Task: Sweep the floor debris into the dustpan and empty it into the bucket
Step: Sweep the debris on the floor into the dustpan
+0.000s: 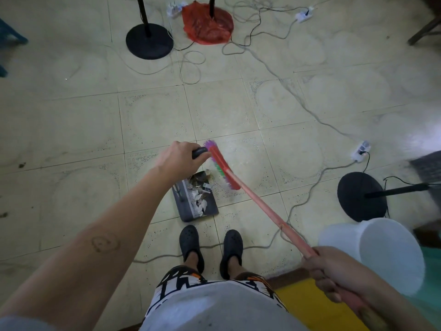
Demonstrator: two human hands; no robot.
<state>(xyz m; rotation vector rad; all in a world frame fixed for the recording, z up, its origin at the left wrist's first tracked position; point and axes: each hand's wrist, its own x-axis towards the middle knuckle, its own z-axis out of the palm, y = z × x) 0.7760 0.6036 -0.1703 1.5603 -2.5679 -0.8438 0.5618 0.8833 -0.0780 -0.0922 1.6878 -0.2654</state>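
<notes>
Left hand [181,158] wrapped around black grip of dustpan handle [200,152], arm extended forward. Right hand [334,275] clenched around pink broom handle [267,211], low right of view. Red broom head [223,167] with purple and green bristles on tiled floor [71,130], just beside dustpan mouth, blurred. Grey dustpan [194,199] on floor ahead of black clogs [211,247], holding white scraps and dark debris [199,194]. White bucket [381,254] at right, close to right hand. Cables [298,101] trail across tiles.
</notes>
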